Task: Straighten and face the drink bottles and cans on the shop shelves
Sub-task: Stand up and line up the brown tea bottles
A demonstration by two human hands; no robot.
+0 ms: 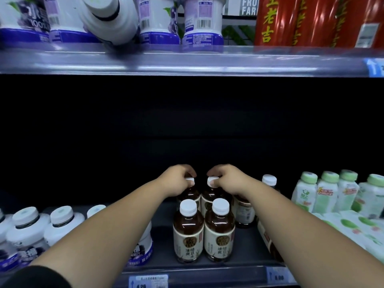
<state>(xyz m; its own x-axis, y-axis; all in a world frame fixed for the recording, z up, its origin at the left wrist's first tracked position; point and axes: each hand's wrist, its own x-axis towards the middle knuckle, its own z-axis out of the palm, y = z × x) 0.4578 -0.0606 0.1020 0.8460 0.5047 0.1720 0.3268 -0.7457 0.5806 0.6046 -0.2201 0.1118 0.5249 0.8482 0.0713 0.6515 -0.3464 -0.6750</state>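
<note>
Front tea bottles (pixel 188 231): faced. My left hand (pixel 178 180) grips the left rear bottle (pixel 190 193) at its cap, my right hand (pixel 227 181) the right rear bottle (pixel 212 194). White bottle (pixel 112 23) above: leaning, outstanding.

The scene is dim, with a cold bluish tone. Behind the left hand (pixel 176 181) and the right hand (pixel 228 180) the depth of the shelf is almost fully black. Light comes from the front side: the forearms are evenly lit, and the white cap of the brown bottle (pixel 190 195) that each hand grips looks bright. Above the hands, the upper shelf edge (pixel 187 63) carries long pale glare stripes. The purple-white bottles (pixel 108 19) up and left of the hands are smeared by blur. Shelf edges curve toward the corners, and the price tags (pixel 148 281) below the hands are soft.
</note>
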